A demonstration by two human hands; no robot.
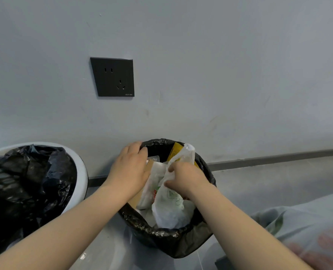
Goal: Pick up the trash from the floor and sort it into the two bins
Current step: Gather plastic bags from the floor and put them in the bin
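Observation:
A bin lined with a black bag [161, 233] stands against the wall in the middle and is stuffed with trash. My right hand [185, 179] grips a white plastic bag with green print [169, 207] inside it. My left hand [131, 168] lies over the bin's left side, its fingers curled onto the black rim beside brown cardboard [135, 200]. A yellow package [174, 152] sticks up at the back of the bin. A second, white bin with a black liner [82, 172] sits at the left.
A dark wall socket [113, 76] is set in the grey wall above the bins. A grey skirting strip [278, 157] runs along the floor to the right. Pale printed fabric [306, 227] fills the lower right corner.

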